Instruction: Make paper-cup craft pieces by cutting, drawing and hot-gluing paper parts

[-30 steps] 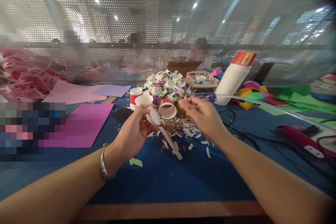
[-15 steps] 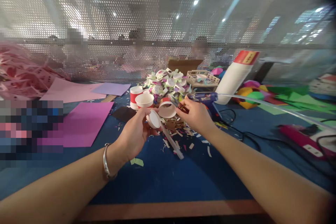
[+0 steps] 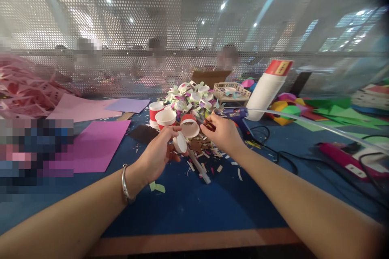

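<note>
My left hand [image 3: 156, 154] holds a small white paper cup [image 3: 180, 143] on its side, its base toward me, above the blue table [image 3: 194, 206]. My right hand [image 3: 221, 132] reaches into the scrap pile and pinches a small dark red piece [image 3: 207, 124], just left of a blue glue gun [image 3: 236, 114]. A red-and-white cup [image 3: 189, 125] lies on its side between my hands. Two more cups [image 3: 165, 117] stand upright behind my left hand. A white stick [image 3: 199, 166] lies on the table below the cup.
A heap of cut paper scraps [image 3: 194, 97] and a small wooden crate [image 3: 232, 91] sit behind. A white bottle with a red cap [image 3: 269, 89] leans at right. Magenta paper [image 3: 97, 143] lies left; black cables [image 3: 275, 154] and a pink tool [image 3: 349, 158] lie right. Behind a perforated screen sit other people.
My right hand moved forward and left into the scraps and closed its fingers on the dark red piece. My left hand sank a little with the white cup.
</note>
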A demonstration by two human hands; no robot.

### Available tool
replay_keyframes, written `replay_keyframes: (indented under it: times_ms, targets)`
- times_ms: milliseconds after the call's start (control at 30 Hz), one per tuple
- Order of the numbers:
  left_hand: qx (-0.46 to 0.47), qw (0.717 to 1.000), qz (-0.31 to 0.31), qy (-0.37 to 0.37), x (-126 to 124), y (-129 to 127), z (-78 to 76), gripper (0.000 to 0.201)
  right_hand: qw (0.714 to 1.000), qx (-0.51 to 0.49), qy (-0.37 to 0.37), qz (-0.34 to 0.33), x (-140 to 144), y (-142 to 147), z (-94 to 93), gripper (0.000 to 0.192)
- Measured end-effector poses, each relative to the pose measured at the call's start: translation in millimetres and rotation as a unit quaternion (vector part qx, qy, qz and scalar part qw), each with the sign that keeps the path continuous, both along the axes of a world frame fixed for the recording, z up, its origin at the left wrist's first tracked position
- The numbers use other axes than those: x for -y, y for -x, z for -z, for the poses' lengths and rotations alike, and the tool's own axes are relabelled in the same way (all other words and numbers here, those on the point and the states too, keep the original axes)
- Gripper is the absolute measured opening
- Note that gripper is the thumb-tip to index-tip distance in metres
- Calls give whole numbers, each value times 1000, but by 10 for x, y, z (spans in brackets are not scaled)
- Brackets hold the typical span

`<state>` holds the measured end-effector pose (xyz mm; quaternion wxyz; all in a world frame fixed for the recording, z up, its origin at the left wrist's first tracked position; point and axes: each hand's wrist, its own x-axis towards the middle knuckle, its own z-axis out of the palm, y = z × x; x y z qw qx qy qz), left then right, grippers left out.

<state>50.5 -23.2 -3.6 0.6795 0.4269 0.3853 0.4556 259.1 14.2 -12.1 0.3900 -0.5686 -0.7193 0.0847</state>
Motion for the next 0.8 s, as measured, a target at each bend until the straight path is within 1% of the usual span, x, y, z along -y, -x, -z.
replay_keyframes:
  times_ms: [167, 333, 433, 567, 667, 800]
  targets:
    - [-6, 1000, 30, -9, -7, -26, -3, 43, 1000, -1, 8, -9, -8, 9, 12, 16]
    - [-52, 994, 74, -64, -5, -80, 44, 44, 999, -20, 26, -23, -9, 13, 17, 18]
    - [-76, 988, 102, -86, 8, -115, 45, 46, 998, -34, 42, -35, -8, 21, 20, 17]
    - [-79, 986, 113, -95, -16, -130, 42, 51, 995, -55, 62, -56, -12, 39, 36, 14]
    - [-88, 985, 117, -87, -76, -127, 78, 54, 991, -72, 80, -82, -16, 47, 59, 11]
    - [-67, 984, 151, -64, -149, -124, 134, 59, 982, -93, 105, -125, -19, 42, 92, 10]
